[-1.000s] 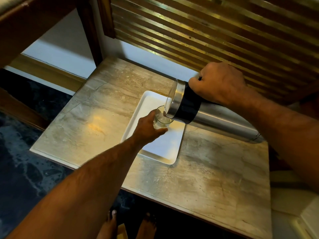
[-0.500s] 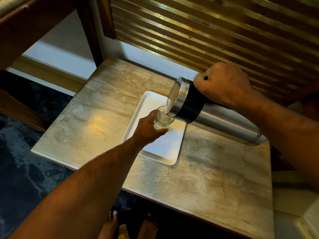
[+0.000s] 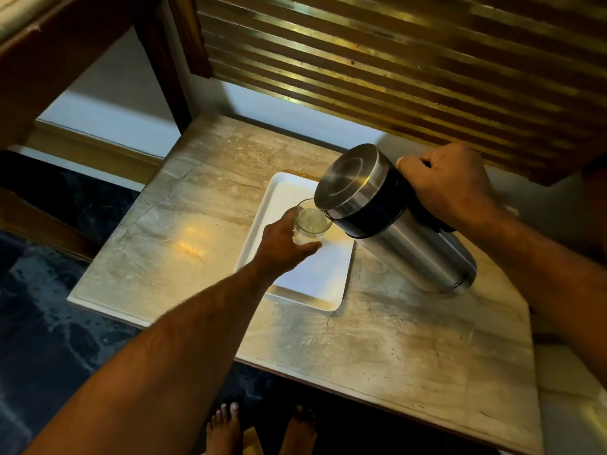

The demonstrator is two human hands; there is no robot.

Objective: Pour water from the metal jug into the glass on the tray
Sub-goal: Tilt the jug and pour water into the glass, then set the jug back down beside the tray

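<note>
left hand [image 3: 282, 244] fingers wrap the glass [image 3: 310, 223] on the tray [image 3: 315, 284]; right hand [image 3: 450, 185] fingers clench the tilted metal jug [image 3: 394, 218].

No readable text, label, brand, number or sign anywhere in view. Nothing printed on the polished body or black band of the metal jug [image 3: 391, 208], tilted at about 2 o'clock from the glass [image 3: 308, 223]. Thin dark rings near the jug's base, perhaps engraved lines rather than lettering; too small to tell. No marking on the glass, none on the white tray [image 3: 315, 284], none on the marble tabletop [image 3: 377, 339]. Plain brass-coloured slats on the panel [image 3: 410, 60] at 12 o'clock, without writing.
</note>
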